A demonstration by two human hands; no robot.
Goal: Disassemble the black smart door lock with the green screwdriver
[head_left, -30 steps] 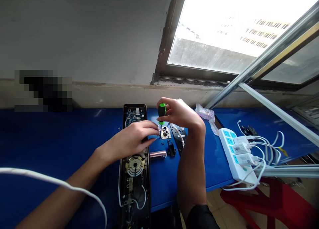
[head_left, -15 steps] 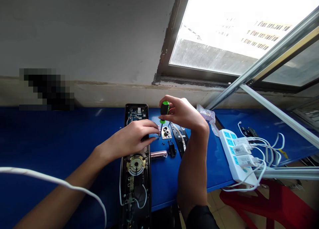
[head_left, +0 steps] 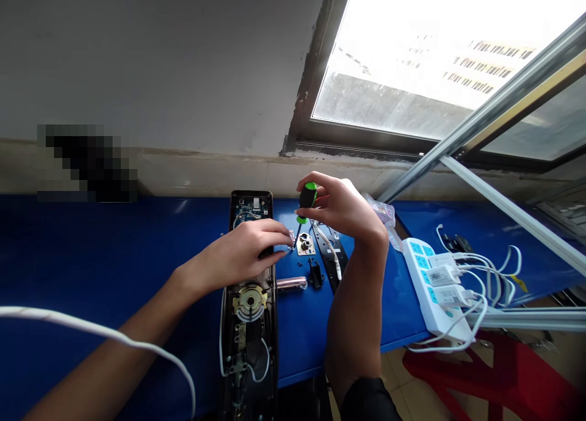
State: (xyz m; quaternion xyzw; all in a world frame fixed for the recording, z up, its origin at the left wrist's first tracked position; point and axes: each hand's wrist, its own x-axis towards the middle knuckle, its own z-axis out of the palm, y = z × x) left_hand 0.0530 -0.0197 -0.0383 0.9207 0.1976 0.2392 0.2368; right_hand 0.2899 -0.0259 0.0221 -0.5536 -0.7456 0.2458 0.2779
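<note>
My right hand (head_left: pixel 336 208) is closed around the black and green handle of a screwdriver (head_left: pixel 307 202). The shaft slants down to the left, its tip near a small shiny part (head_left: pixel 292 240) at the fingertips of my left hand (head_left: pixel 254 250). Those left fingers are curled together over the edge of a long black device housing (head_left: pixel 251 348), opened to show a circuit board and a round brass-coloured mechanism (head_left: pixel 251 301); what they grip is too small to make out. Just right of the screwdriver tip lies a square metal plate with a round centre (head_left: pixel 306 244).
A wrapped cylinder (head_left: pixel 292 284), a black bracket (head_left: pixel 315 275) and a black perforated plate (head_left: pixel 328 250) lie on the blue table (head_left: pixel 293 366). Farther right are a power strip (head_left: pixel 423 287) with white chargers and a red stool (head_left: pixel 499 372). A white cable crosses the lower left.
My right hand and the screwdriver handle have shifted slightly right, so the screwdriver leans more. My left hand has hardly moved.
</note>
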